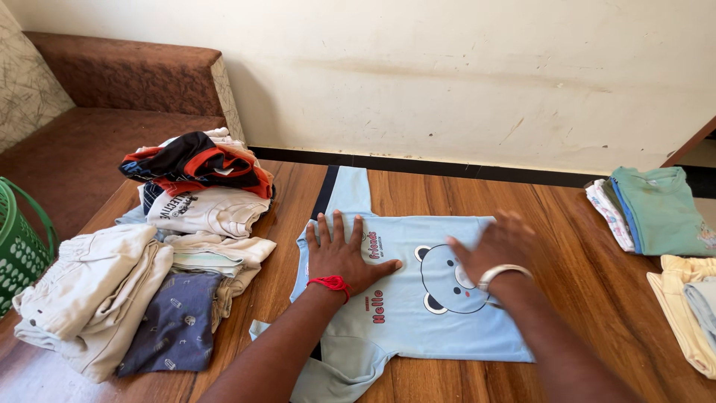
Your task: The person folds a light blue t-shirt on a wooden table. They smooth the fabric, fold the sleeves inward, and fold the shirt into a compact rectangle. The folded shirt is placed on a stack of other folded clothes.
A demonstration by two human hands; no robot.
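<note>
Head view: left hand (339, 252) and right hand (498, 242) press flat on blue shirt (418, 313).

One light blue shirt (418, 298), two hands, one green basket (19, 246), one wooden table (589, 283)

Under my left hand (339, 254) and right hand (498, 242) I see a light blue shirt (418, 306) — soft matt cloth. Beyond the fingertips the table (462, 194) is polished, faintly glossy wood, and past the left hand's little finger sits a pile of clothes (186, 224) — all matt, rumpled fabric.
</note>
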